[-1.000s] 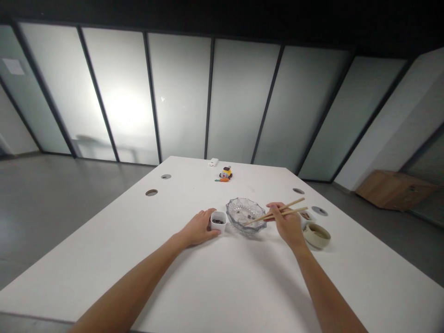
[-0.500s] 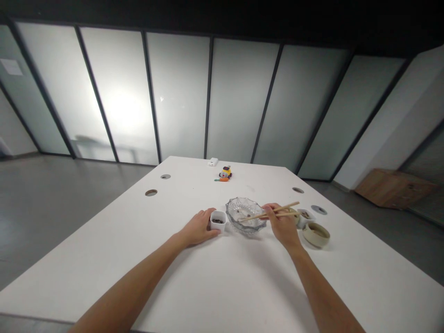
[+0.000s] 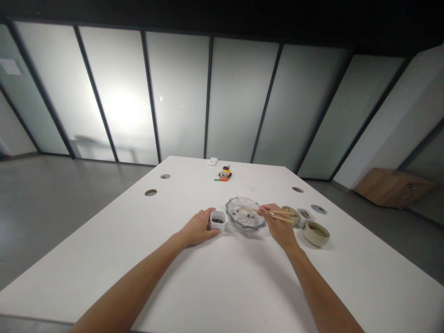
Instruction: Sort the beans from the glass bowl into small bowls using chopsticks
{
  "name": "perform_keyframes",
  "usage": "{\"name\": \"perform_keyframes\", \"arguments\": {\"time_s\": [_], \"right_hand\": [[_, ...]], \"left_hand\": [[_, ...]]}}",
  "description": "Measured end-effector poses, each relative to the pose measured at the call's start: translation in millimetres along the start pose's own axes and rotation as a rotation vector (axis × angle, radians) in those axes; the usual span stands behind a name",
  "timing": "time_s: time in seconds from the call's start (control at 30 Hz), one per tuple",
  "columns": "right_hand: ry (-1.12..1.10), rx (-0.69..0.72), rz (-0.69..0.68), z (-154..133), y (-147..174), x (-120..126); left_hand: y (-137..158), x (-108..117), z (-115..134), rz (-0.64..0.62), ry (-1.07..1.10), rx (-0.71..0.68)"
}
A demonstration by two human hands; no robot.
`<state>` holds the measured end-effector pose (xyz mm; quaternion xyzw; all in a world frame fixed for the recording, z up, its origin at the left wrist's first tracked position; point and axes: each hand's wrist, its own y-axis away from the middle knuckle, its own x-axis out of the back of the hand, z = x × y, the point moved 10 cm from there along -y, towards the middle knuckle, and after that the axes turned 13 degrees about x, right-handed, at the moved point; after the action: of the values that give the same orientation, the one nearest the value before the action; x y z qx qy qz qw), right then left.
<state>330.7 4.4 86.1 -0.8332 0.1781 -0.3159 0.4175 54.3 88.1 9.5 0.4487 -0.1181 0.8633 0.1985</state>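
Note:
My left hand (image 3: 197,228) is curled round the left side of a small white square cup (image 3: 218,226), which has dark bits in it and stands on the table. Just right of the cup sits a clear glass bowl (image 3: 246,228) with a scalloped rim and a few small dark pieces inside. In my right hand (image 3: 279,226) is a pair of wooden chopsticks (image 3: 253,210), their tips reaching over the inside of the bowl. Whether anything is pinched between the tips is too small to tell.
Beyond my right hand stand a bowl of pale pieces (image 3: 290,215), a white dish (image 3: 305,216) and a beige bowl (image 3: 316,235). Farther back on the white table (image 3: 222,286) are a toy vehicle (image 3: 225,172), an orange toy carrot (image 3: 222,179) and a white box (image 3: 212,162). Round holes pierce the tabletop.
The chopsticks have swung, their tips shifting toward the far side of the glass bowl and their back ends dropping. My left hand and the white cup have stayed in place.

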Motion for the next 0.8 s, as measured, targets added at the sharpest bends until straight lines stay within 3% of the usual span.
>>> {"name": "perform_keyframes", "arguments": {"time_s": [0.27, 0.6, 0.8], "right_hand": [[-0.089, 0.042, -0.084, -4, 10, -28], [-0.075, 0.126, -0.114, -14, 11, -31], [-0.038, 0.106, -0.01, -17, 5, -15]], "left_hand": [[0, -1, 0, 0.01, 0.002, -0.004], [-2, -2, -2, 0.025, -0.01, -0.033], [-2, -2, -2, 0.02, -0.006, -0.027]]}}
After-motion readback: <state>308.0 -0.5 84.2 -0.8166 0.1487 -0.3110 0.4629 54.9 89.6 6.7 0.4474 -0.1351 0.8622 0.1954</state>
